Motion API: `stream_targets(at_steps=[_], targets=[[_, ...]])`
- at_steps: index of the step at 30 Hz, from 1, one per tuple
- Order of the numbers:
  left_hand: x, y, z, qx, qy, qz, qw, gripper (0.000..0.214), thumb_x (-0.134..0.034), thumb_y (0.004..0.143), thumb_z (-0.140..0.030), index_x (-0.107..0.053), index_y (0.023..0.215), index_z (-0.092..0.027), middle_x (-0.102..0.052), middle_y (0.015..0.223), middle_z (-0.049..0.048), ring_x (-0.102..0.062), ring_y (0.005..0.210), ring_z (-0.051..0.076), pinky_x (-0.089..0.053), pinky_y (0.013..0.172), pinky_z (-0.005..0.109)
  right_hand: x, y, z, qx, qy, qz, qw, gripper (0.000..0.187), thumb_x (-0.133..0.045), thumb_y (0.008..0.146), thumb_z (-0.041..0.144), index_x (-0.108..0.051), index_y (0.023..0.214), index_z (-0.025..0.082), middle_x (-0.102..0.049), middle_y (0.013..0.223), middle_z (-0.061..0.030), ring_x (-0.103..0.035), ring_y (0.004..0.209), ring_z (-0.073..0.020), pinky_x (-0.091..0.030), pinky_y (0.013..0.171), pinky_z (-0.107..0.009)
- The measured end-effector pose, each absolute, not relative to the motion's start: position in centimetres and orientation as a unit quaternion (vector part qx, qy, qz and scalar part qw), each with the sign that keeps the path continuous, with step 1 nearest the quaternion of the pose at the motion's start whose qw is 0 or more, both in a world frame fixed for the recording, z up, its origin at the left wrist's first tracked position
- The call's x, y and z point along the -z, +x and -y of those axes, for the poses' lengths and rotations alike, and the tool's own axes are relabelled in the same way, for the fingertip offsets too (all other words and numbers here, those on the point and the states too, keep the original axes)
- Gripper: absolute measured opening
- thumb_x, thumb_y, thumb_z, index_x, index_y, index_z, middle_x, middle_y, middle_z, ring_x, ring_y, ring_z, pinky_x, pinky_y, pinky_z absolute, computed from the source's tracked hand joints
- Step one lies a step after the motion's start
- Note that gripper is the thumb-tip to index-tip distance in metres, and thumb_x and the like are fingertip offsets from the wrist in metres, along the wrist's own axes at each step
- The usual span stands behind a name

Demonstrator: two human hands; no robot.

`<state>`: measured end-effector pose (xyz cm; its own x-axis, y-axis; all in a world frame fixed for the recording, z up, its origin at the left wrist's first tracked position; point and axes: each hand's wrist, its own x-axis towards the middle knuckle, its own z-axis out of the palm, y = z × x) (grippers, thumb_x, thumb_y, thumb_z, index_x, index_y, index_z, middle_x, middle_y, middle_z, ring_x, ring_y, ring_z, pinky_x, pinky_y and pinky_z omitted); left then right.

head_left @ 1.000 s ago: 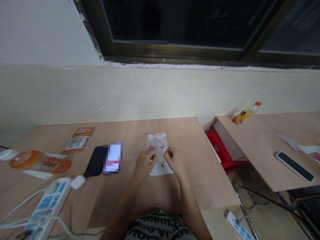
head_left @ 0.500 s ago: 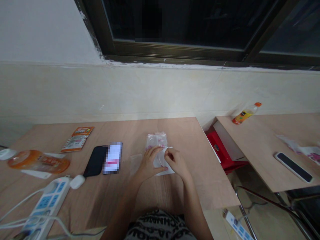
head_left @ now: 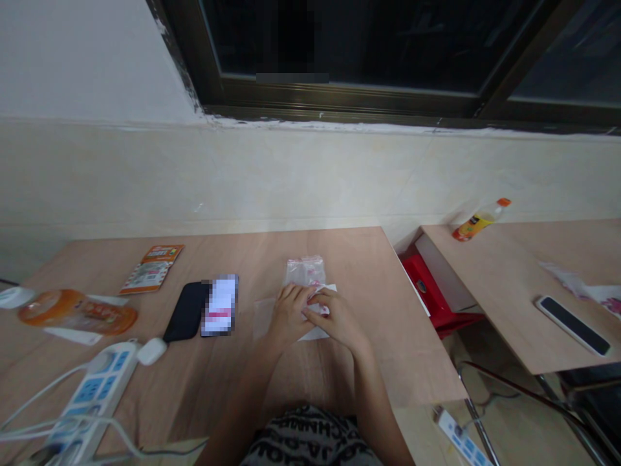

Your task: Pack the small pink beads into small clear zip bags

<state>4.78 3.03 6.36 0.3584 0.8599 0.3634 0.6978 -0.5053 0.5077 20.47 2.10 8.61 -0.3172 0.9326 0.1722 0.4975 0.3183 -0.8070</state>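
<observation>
My left hand [head_left: 290, 315] and my right hand [head_left: 340, 320] meet over a white sheet [head_left: 317, 333] on the table. A small white and pink piece [head_left: 321, 309] shows between my right thumb and forefinger; its kind is unclear. My left fingers are curled close together against it, their tips touching the right hand's, and the left thumb is hidden. Just beyond my fingers lies a clear plastic bag [head_left: 305, 268] with pink marks. Left of my left hand, a thin translucent sheet [head_left: 263, 316] lies flat.
To the left lie a phone with a lit screen [head_left: 220, 305], a black phone [head_left: 185, 310], an orange packet [head_left: 152, 268], an orange bottle [head_left: 77, 312] and a power strip [head_left: 99, 388]. Across a gap, another table [head_left: 504, 291] holds a juice bottle [head_left: 478, 223] and a white-edged device [head_left: 572, 325].
My right hand has moved left and opened its pinch somewhat around the white and pink piece. My left fingers have drawn in, and the hands now touch.
</observation>
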Motion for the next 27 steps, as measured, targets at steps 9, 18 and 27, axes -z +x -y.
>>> stream_targets(at_steps=[9, 18, 27], targets=[[-4.8, 4.7, -2.8, -0.319, 0.771, -0.498, 0.237, 0.077, -0.079, 0.062, -0.039, -0.048, 0.13, -0.022, -0.06, 0.121, 0.0102, -0.051, 0.115, 0.031, -0.038, 0.101, 0.048, -8.5, 20.7, -2.2, -0.356, -0.494, 0.73, 0.311, 0.022, -0.053, 0.092, 0.029, -0.067, 0.079, 0.018, -0.065, 0.082, -0.0037, -0.059, 0.074, -0.0152, -0.041, 0.066, -0.025], [-1.4, 3.2, -2.6, -0.403, 0.475, -0.522, 0.583, 0.072, -0.076, 0.063, -0.05, -0.053, 0.123, -0.017, -0.066, 0.097, 0.0088, -0.065, 0.081, 0.019, -0.049, 0.075, 0.034, -6.2, 21.6, -3.5, -0.449, -0.474, 0.592, 0.473, 0.031, -0.05, 0.091, 0.042, -0.069, 0.087, 0.018, -0.067, 0.081, -0.0042, -0.056, 0.062, -0.0131, -0.043, 0.06, -0.024], [-3.6, 3.3, -2.6, -0.464, 0.391, -0.508, 0.611, 0.049, -0.079, 0.06, -0.045, -0.063, 0.096, -0.016, -0.065, 0.073, -0.0006, -0.06, 0.067, 0.012, -0.044, 0.065, 0.024, -4.1, 21.5, -4.2, -0.47, -0.5, 0.521, 0.508, 0.044, -0.062, 0.078, 0.056, -0.06, 0.057, 0.017, -0.052, 0.052, 0.0013, -0.047, 0.05, -0.011, -0.034, 0.05, -0.022]])
